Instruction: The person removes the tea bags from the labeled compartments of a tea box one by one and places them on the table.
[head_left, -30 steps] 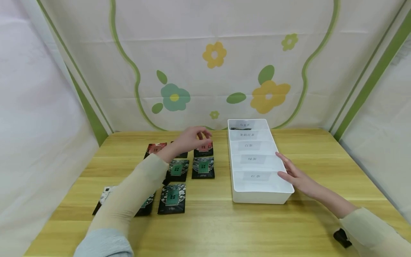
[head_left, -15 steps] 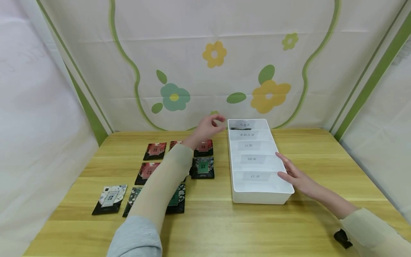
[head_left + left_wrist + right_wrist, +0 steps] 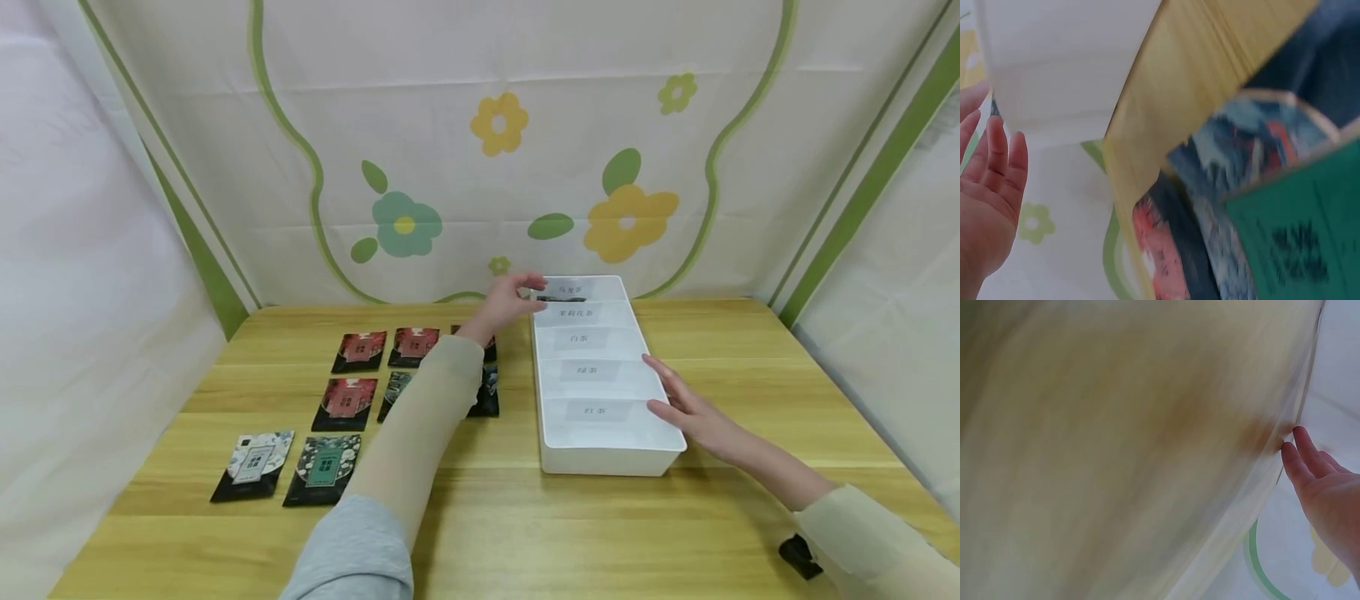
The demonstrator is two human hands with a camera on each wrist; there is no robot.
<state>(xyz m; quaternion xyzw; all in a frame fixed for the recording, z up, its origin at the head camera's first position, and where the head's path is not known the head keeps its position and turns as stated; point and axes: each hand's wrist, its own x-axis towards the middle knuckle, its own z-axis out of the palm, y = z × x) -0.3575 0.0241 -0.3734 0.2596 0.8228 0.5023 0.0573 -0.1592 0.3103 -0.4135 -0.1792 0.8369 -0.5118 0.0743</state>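
A long white divided box [image 3: 607, 462] with a label in each compartment stands right of centre. At its far left corner is my left hand [image 3: 510, 304], thumb and fingers apart, with nothing seen between them. Inside the back compartment shows the dark edge of a packet [image 3: 562, 299]. The left wrist view has this hand [image 3: 991, 200] beside the box's white wall, fingers loosely extended. My right hand [image 3: 693, 421] rests its fingertips on the box's right rim, fingers spread. In the right wrist view, the fingers of that hand [image 3: 1329, 494] appear nearly straight.
Flat packets lie left of the box: several red ones [image 3: 345, 402], a white one [image 3: 253, 465] and green-labelled ones [image 3: 322, 471]. The left forearm hides some. A small black object [image 3: 799, 557] shows by the right sleeve. A flowered cloth [image 3: 450, 150] hangs behind the wooden table [image 3: 540, 533].
My left hand has moved right from above the far packets to the box's back left corner. Its thumb and fingers are more visibly apart. My right hand has stayed on the rim.
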